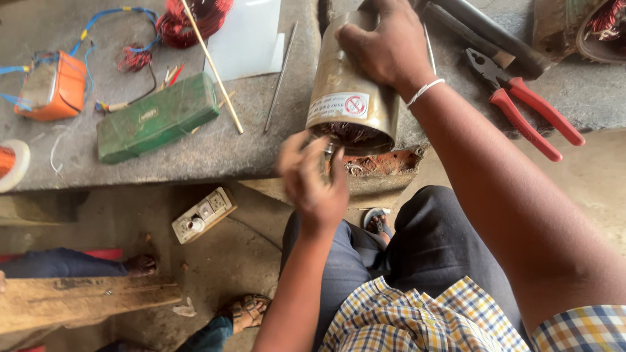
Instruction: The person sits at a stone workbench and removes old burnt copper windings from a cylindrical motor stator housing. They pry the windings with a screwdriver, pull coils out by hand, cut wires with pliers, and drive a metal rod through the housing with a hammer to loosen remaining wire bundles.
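The left hand (314,179), blurred, is held at the can's (352,91) open end; its grip cannot be told. The can is gripped on top by the right hand (385,45), at the desk (215,153) edge. Wire is seen inside.

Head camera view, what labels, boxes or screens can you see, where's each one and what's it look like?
Label: on the metal cylinder's side under the right hand; white rectangle, red round symbol.
Green box: lying on the bench, long, worn.
Screens: none.
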`<action>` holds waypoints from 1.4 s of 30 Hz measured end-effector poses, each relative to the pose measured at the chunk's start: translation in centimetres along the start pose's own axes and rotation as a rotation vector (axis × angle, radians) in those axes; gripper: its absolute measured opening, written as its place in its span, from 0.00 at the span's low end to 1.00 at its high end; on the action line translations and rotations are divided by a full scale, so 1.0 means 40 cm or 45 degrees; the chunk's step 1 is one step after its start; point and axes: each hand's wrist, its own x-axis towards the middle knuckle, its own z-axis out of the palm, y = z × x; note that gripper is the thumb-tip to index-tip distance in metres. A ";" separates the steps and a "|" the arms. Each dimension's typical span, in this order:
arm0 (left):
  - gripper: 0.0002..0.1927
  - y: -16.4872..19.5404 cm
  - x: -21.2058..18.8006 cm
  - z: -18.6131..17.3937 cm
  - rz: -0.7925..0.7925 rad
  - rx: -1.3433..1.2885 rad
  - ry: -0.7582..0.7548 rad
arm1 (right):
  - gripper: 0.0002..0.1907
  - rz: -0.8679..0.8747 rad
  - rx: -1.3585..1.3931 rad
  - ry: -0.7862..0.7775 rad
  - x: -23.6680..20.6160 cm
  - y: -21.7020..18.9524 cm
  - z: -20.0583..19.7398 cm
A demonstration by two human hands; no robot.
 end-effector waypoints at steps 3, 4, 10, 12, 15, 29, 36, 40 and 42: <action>0.44 -0.005 0.004 -0.023 0.046 0.021 -0.047 | 0.28 -0.030 -0.105 0.001 -0.001 0.010 0.003; 0.49 -0.007 0.010 -0.021 0.024 0.024 -0.136 | 0.28 0.025 -0.136 -0.051 -0.001 0.014 0.006; 0.38 -0.018 0.050 0.031 0.053 -0.035 -0.098 | 0.28 -0.100 -0.023 0.068 -0.008 0.033 0.012; 0.34 -0.023 0.051 0.039 0.051 -0.007 -0.058 | 0.27 -0.088 -0.029 0.069 -0.011 0.028 0.012; 0.29 -0.035 0.048 0.048 0.043 0.004 0.031 | 0.26 -0.081 -0.081 0.052 -0.009 0.015 0.015; 0.35 -0.031 0.066 0.033 0.090 0.178 -0.123 | 0.25 -0.176 -0.028 0.121 -0.049 0.018 -0.032; 0.32 -0.025 0.097 -0.003 0.105 0.086 -0.157 | 0.34 -0.116 0.636 0.085 -0.420 0.039 -0.056; 0.31 0.011 0.081 -0.014 0.043 0.147 -0.213 | 0.48 -0.253 0.859 0.005 -0.415 0.043 -0.038; 0.31 0.024 0.075 -0.017 0.030 0.189 -0.192 | 0.50 -0.392 0.660 0.036 -0.402 0.015 -0.035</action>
